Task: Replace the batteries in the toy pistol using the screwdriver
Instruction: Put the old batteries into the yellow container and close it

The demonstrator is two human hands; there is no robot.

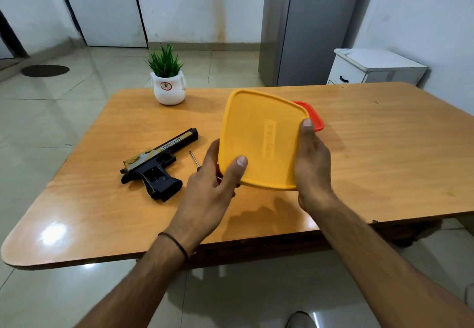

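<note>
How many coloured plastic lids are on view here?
2. A yellow lid held up between the left hand and right hand; a red lid peeks out behind it, mostly hidden. Others could be hidden behind the yellow one.

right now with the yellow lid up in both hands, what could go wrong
The yellow lid is tilted and pinched only at its edges by the left hand and right hand; it might slip onto the table. The screwdriver lies just behind the left hand, partly hidden, so lowering that hand could knock it away from the toy pistol.
</note>
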